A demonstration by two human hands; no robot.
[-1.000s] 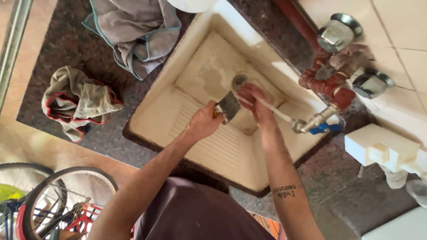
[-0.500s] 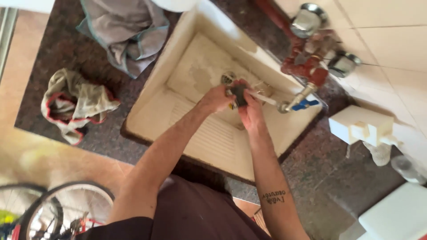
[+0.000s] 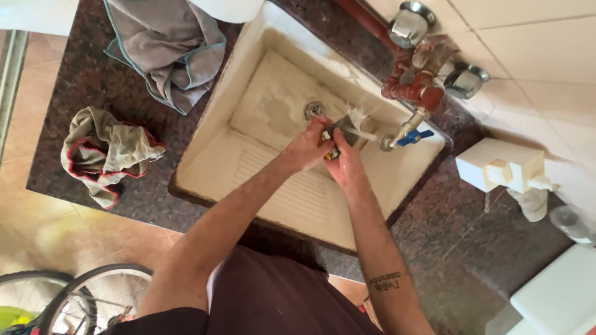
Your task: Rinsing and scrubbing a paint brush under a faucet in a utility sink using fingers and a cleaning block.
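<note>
Both my hands are together over the white stone sink, under the tap with its blue lever. My left hand and my right hand are both closed on one small tool with a flat grey blade and a black-and-yellow part. Water from the tap hits the blade and splashes. My fingers hide most of the tool. The sink's drain lies just beyond my hands.
On the dark granite counter lie a grey cloth at the top and a beige, red-edged cloth to the left. Red pipe fittings and chrome knobs are on the tiled wall. A white box is at the right, a bicycle wheel at the lower left.
My hands have moved the tool closer to the tap's spout, and water now splashes off its blade. The camera view shifted slightly.
</note>
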